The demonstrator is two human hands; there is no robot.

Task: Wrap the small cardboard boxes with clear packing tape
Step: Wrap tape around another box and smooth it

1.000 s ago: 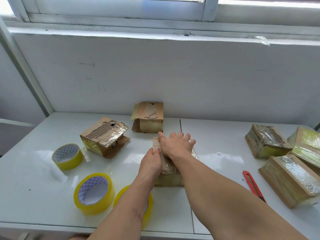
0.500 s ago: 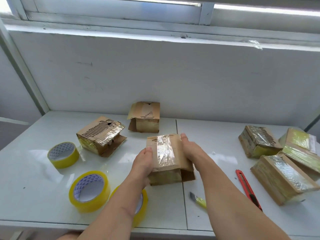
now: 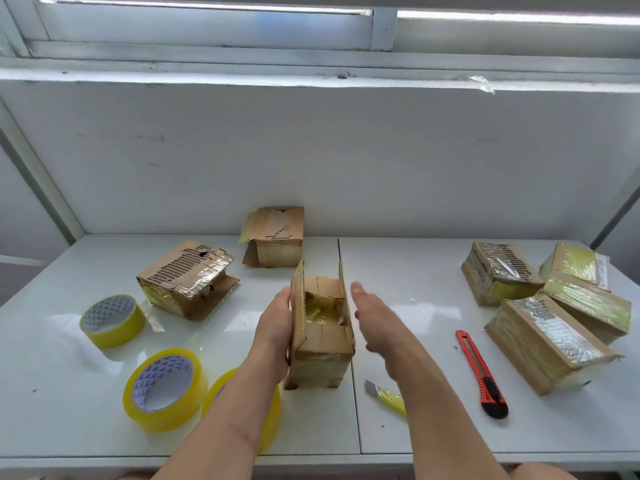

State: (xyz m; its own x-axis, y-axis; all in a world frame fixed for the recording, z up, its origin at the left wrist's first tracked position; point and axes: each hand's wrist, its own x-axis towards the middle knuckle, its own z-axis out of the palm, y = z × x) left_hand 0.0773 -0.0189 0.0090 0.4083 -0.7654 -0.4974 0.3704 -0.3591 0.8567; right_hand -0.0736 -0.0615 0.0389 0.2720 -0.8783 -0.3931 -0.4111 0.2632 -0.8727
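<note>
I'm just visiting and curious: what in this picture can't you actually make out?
- Third tape roll, head view: mostly hidden by the left forearm.
- Left hand fingers: behind the held box.
- Yellow cutter: handle covered by the right forearm.
- Box contents: torn opening shows only yellowish blur.

A white counter (image 3: pixel 433 427) made of 2 panels, meeting at a seam down the middle, stands against a white wall (image 3: pixel 311 150). A red utility knife (image 3: pixel 479 374) lies on the right panel with its black end toward the near edge, and near it to the left a small yellow-handled blade (image 3: pixel 386 396) lies by the seam. Above the wall runs a white window frame (image 3: pixel 381 29) over a ledge, where a scrap of clear film (image 3: pixel 481 83) clings at the right
</note>
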